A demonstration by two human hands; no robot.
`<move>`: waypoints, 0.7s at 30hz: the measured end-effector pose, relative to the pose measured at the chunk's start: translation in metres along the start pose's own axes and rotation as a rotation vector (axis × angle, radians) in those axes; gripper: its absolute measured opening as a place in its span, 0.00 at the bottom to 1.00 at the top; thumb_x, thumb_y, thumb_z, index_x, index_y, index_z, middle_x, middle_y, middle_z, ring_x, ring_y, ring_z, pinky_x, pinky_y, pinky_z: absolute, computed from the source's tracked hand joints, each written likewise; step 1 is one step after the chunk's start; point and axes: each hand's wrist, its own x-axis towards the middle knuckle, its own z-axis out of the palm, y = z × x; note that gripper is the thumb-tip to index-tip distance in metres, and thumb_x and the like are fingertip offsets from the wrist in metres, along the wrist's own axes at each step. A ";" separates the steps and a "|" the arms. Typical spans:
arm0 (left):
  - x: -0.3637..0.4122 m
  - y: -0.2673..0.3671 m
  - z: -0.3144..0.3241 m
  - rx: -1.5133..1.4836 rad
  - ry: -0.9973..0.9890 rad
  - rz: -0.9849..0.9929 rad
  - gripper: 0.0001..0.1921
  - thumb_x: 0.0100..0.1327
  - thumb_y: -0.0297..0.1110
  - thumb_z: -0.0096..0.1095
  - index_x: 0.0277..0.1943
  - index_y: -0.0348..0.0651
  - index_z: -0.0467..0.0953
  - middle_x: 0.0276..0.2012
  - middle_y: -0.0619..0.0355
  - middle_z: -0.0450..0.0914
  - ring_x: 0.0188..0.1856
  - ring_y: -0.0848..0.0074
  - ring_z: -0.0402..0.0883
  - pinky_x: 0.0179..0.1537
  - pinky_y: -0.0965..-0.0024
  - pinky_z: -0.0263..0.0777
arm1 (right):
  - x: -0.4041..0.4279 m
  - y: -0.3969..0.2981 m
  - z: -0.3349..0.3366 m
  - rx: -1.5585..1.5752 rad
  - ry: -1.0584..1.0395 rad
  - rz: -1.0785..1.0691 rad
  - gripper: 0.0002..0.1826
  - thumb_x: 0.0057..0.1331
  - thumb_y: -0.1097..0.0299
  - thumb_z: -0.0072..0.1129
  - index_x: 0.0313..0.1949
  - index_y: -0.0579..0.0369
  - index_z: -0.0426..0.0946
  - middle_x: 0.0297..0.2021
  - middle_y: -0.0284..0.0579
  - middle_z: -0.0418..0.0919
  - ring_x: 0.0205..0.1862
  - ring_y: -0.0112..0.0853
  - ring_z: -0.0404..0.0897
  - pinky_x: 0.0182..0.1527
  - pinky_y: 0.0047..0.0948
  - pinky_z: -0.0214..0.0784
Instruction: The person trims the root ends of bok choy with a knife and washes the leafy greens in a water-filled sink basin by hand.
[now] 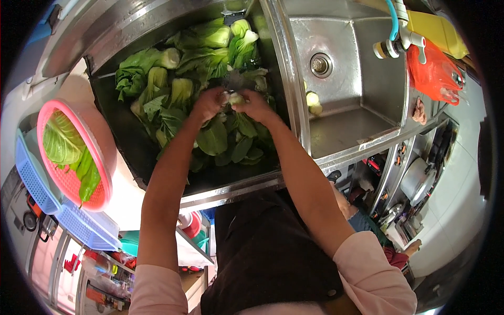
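Note:
A deep steel sink basin [130,153] in front of me holds many heads of bok choy [183,92] in dark water. My right hand [255,105] grips one bok choy [236,98] by its pale base, its green leaves hanging toward me. Close beside it, my left hand [208,104] pinches a small pale piece. Whether that piece is still joined to the same head, I cannot tell. Green leaves [214,138] lie loose just below my hands, and whole heads crowd the far side.
Right of the divider [289,78], a second steel basin [330,102] contains cut bok choy bases [313,98]. A tap [397,45] and red plastic bag [431,75] stand beyond. At left, a pink basket [106,161] holds cabbage [63,138] and green peppers [88,177]. Another person's leg [358,218] shows behind right.

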 end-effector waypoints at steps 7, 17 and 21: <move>-0.008 -0.007 0.004 -0.213 0.190 0.060 0.15 0.61 0.28 0.52 0.51 0.35 0.73 0.43 0.50 0.79 0.42 0.68 0.76 0.46 0.69 0.68 | 0.000 0.005 0.009 0.536 -0.022 0.207 0.41 0.60 0.55 0.59 0.66 0.62 0.54 0.65 0.52 0.58 0.66 0.40 0.58 0.64 0.37 0.50; -0.022 0.035 0.000 -0.251 -0.193 -0.263 0.28 0.59 0.43 0.63 0.60 0.41 0.67 0.56 0.52 0.72 0.57 0.65 0.71 0.56 0.63 0.64 | -0.001 0.014 0.013 0.382 0.074 0.143 0.38 0.62 0.51 0.58 0.64 0.63 0.58 0.59 0.49 0.66 0.59 0.35 0.66 0.60 0.31 0.56; -0.017 0.014 0.000 -0.355 -0.229 -0.161 0.26 0.57 0.44 0.67 0.54 0.36 0.73 0.44 0.57 0.78 0.44 0.73 0.75 0.47 0.68 0.68 | -0.002 0.012 0.012 0.196 0.124 0.151 0.31 0.62 0.55 0.58 0.58 0.63 0.66 0.52 0.50 0.73 0.53 0.38 0.71 0.55 0.34 0.62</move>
